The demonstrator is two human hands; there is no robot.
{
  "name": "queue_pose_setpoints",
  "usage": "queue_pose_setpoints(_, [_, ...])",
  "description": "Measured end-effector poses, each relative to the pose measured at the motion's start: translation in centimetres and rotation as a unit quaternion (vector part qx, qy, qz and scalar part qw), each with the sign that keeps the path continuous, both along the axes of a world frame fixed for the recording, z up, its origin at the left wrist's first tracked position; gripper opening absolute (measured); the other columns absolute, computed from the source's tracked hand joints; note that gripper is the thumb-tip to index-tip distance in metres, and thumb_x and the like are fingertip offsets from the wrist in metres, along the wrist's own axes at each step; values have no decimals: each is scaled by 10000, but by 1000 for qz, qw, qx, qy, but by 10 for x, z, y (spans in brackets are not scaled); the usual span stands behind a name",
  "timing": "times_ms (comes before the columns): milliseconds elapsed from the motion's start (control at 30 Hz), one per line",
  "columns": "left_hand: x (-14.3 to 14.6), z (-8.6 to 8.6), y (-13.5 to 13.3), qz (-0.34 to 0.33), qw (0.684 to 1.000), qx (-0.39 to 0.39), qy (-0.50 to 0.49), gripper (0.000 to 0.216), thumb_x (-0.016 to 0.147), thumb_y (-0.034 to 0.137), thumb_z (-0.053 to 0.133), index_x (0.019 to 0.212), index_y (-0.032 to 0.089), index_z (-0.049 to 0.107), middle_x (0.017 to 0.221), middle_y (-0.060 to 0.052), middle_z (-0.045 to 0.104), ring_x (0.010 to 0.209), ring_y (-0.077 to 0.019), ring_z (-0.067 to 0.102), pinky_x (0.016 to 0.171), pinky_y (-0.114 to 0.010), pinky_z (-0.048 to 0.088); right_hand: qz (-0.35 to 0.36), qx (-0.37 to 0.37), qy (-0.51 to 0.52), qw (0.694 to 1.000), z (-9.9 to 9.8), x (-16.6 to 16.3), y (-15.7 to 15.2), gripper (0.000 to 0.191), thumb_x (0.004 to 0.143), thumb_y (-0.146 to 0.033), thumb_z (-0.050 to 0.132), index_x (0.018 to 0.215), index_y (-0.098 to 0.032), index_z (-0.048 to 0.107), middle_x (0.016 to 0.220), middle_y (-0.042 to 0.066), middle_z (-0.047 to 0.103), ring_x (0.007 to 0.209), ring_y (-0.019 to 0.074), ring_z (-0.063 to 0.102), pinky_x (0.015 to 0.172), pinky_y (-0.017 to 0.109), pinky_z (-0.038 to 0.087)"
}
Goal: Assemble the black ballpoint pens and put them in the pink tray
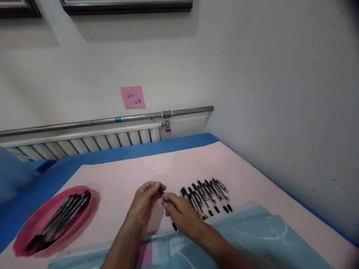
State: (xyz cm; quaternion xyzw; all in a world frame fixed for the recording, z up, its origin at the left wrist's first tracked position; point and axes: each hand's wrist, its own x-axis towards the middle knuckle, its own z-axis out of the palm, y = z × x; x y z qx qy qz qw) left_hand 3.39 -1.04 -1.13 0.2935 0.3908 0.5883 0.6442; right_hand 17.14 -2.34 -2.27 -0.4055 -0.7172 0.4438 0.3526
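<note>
Between my two hands is a pen with black ends, held at a slant over the pale pink sheet. My left hand pinches its upper end near the black tip. Fingers of my right hand close around its middle, and the lower black end sticks out beneath them. My fingers cover much of the barrel. Just right of my right hand lies a row of clear pens with black ends, some with yellow bands. At the far left, a pink oval basket holds several more pens.
A light blue patterned cloth lies along the near side, under my forearms. The pink sheet covers a blue surface. Behind are a radiator, a pipe and a wall with a pink note.
</note>
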Motion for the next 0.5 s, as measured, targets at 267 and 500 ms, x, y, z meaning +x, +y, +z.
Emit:
queue_pose_setpoints(267, [8,-3,-1,12,1000,-13,-5,232,628,314,734,700,117,635,688,-36,654,654,-128,615,658,-244,460,0,-13,12,1000,0,-2,0,120,793,-175,420,683,-186,467,615,-27,508,594,104,472,569,218,335])
queue_pose_setpoints(500, [-2,-4,0,-25,996,-24,-81,144,626,239,738,660,140,638,679,-11,665,687,-123,623,685,-234,473,46,-220,171,959,8,-9,-7,133,766,-228,444,641,-184,449,528,-60,456,388,48,308,395,188,230])
